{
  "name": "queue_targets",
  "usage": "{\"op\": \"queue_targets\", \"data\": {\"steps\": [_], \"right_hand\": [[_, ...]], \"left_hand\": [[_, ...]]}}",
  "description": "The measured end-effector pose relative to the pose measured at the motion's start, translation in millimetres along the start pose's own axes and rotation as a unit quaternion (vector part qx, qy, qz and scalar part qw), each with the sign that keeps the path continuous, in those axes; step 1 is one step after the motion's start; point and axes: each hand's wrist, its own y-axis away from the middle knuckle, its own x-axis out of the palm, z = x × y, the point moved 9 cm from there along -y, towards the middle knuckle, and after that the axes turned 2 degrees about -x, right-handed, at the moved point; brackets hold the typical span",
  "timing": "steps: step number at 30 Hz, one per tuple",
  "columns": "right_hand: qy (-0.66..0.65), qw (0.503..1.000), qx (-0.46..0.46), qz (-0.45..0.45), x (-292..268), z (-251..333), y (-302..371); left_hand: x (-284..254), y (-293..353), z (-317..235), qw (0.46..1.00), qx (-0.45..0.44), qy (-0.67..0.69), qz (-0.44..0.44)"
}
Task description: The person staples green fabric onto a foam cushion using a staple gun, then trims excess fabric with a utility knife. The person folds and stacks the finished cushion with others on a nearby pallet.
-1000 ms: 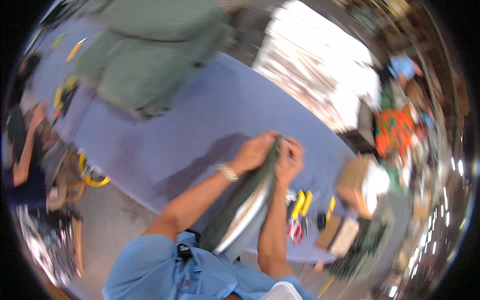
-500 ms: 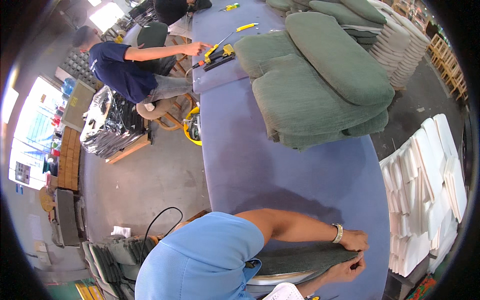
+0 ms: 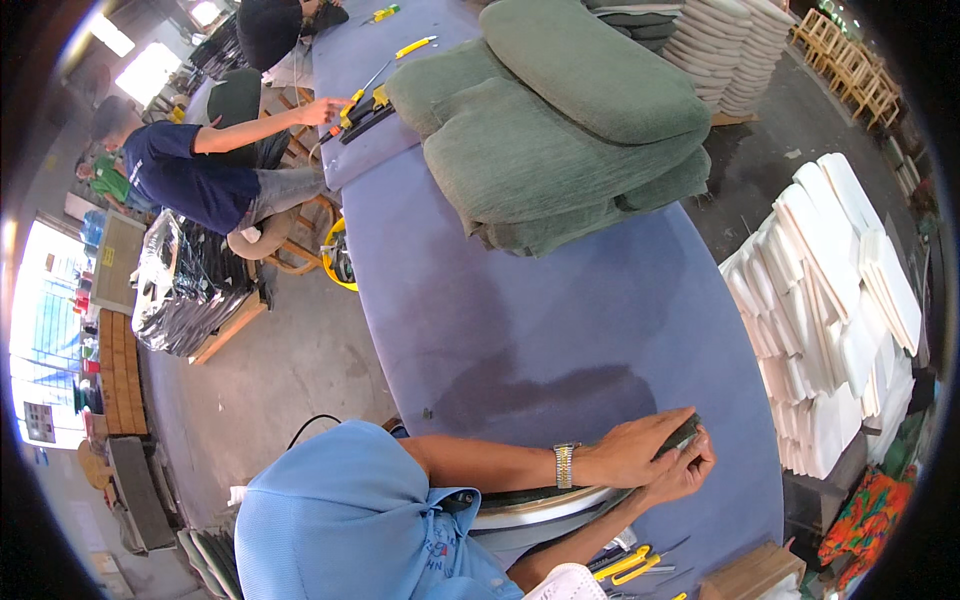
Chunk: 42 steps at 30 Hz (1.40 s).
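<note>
A dark green fabric cover lies around a curved cushion pad with a white edge, close in front of me on the table. My left hand, with a watch on the wrist, is closed over the upper side of the cover's far end. Pressed against that same end from below, my right hand has its fingers bent in a pinch on the fabric. The two hands touch or nearly touch. My left forearm hides much of the cover, and the fingertips are partly hidden.
Yellow-handled scissors lie near a wooden block. Folded green cushion covers are piled farther up the blue table. White foam pads are stacked at right. A co-worker sits at left, reaching toward tools.
The view has shifted, so the pile and co-worker appear farther left and higher. My hands have closed together over the cover's end, and less green fabric shows. Scissors and the block have come into view.
</note>
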Motion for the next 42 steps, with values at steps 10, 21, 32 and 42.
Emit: {"op": "queue_targets", "data": {"steps": [10, 21, 32, 42], "right_hand": [[0.130, 0.987, 0.074, 0.066, -13.9, -11.1, -37.3], [0.076, 0.994, 0.058, 0.050, -17.5, -5.4, -37.7], [-0.079, 0.994, 0.031, -0.068, -14.0, 12.0, 11.2], [-0.175, 0.978, 0.067, -0.089, -22.4, 17.5, 24.7]], "left_hand": [[5.9, -9.6, -10.3, 0.996, -0.024, -0.030, -0.076], [13.9, 9.5, -5.5, 0.986, 0.044, 0.000, -0.163], [-10.0, 26.8, -18.2, 0.966, 0.097, 0.066, -0.231], [0.2, 22.5, -31.5, 0.985, 0.103, 0.031, -0.135]]}}
